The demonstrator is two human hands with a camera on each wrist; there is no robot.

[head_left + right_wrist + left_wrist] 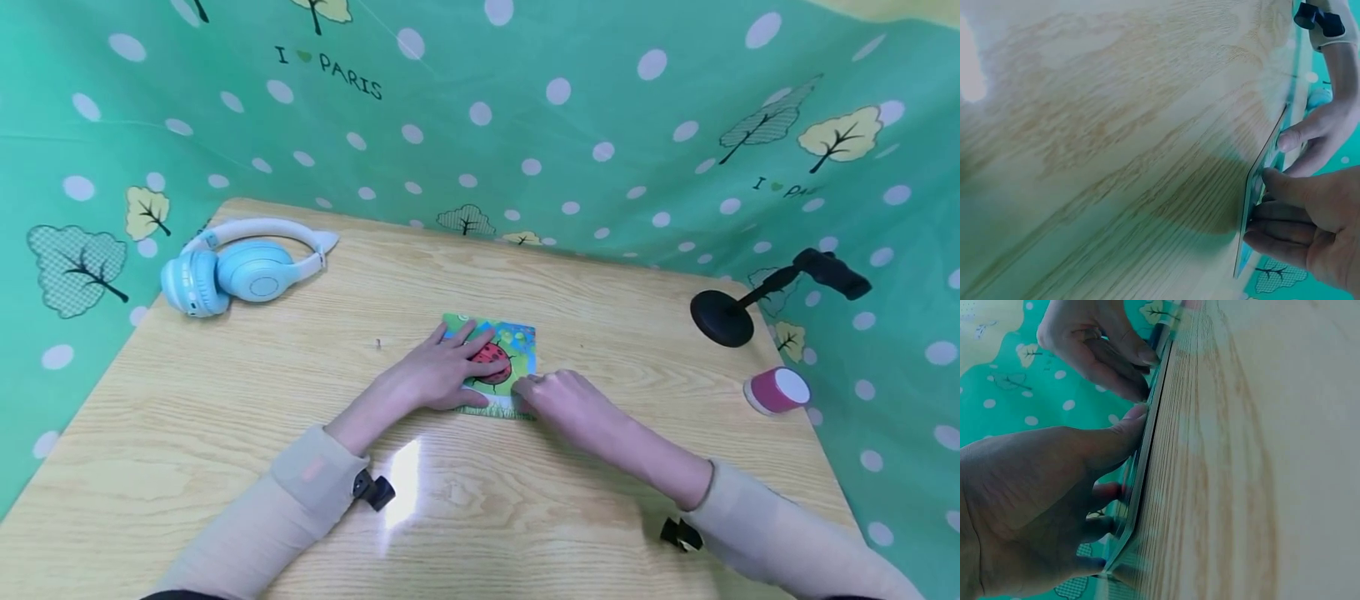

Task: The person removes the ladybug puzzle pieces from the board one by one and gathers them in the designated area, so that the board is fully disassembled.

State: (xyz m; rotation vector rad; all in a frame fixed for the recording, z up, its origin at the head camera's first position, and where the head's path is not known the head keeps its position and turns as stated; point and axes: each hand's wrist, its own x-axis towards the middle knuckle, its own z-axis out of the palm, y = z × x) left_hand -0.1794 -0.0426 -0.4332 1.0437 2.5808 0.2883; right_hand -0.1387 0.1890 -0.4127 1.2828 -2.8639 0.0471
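A thin, flat picture board (pixel 525 337) with a red ladybug on green grass and blue sky lies on the wooden table. My left hand (pixel 446 371) rests on its left part, fingers spread across the ladybug. At the lower right corner, my right hand (pixel 566 404) touches the board with bent fingers. In the right wrist view, the thumb and fingertips of the right hand (pixel 1310 219) meet the board's surface near its edge. Seen edge-on in the left wrist view, the board (pixel 1138 478) lies under both hands. I cannot tell whether the right fingertips pinch something small.
Folded light-blue headphones (pixel 255 267) lie at the back left of the table (pixel 465 533). A black stand (pixel 723 317) with a tilted arm stands at the back right. Nearer along the right edge is a pink and white cylindrical container (pixel 776 392). A green patterned cloth (pixel 525 133) hangs behind.
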